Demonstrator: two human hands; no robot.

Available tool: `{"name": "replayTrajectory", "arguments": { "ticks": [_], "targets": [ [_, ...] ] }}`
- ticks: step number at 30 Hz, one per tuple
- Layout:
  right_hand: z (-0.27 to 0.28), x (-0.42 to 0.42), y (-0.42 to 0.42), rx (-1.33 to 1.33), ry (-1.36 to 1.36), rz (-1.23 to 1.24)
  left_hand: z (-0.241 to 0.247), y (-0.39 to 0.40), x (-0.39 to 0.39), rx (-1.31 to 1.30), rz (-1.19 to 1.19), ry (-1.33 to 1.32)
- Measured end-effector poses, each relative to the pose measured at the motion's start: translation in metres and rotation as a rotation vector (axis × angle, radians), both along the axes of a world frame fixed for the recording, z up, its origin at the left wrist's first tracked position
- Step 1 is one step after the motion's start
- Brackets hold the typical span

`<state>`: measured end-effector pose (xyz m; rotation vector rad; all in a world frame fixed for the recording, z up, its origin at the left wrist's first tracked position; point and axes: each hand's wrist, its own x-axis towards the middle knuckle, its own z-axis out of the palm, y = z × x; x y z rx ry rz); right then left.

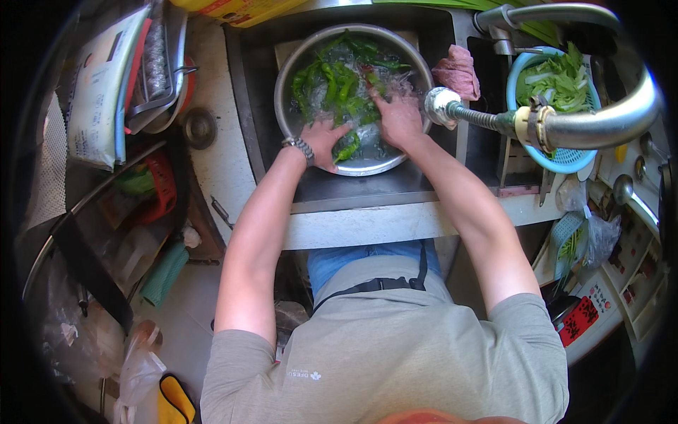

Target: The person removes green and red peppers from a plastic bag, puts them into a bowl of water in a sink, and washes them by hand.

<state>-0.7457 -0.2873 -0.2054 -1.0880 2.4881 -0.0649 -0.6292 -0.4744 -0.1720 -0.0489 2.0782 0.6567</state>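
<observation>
A round stainless steel basin (281,106) full of water sits in the sink (339,192). Several long green peppers (329,85) float in it, crowded towards the left and far side, and a single green pepper (348,148) lies near the front. My left hand (322,139), with a metal-banded watch at the wrist, is spread at the basin's front left, its fingertips over the water. On the right side my right hand (398,114) dips into the rippling water, index finger apart from the others; its far fingertips are blurred. Neither hand visibly grips a pepper.
A faucet with a flexible spout (476,114) reaches in from the right, its end beside the basin's rim. Behind it lies a pink cloth (456,71). A light blue colander (572,164) holds cut leafy greens (556,87). On the left counter stands a small round metal lid (199,128).
</observation>
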Motion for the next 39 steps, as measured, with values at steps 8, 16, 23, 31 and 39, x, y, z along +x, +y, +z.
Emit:
{"name": "replayTrajectory", "arguments": {
  "ticks": [8,16,23,31,39],
  "targets": [
    [0.028,-0.043,-0.061,-0.511,0.047,-0.109,-0.001,-0.028,-0.006,-0.038,0.728,0.695],
    [-0.013,-0.029,-0.076,-0.556,-0.873,-0.492,-0.058,-0.016,-0.049,0.889,1.51,0.198],
    [0.076,-0.008,-0.04,-0.915,-0.664,-0.214,0.064,-0.009,-0.017,0.835,1.278,0.504],
    [0.062,-0.008,0.006,-0.688,-0.969,-1.119,0.051,-0.029,0.014,0.415,1.245,0.099],
    [0.0,0.011,-0.031,-0.641,-1.876,-1.476,-0.033,0.018,-0.025,1.013,1.661,-0.132]
  ]
}}
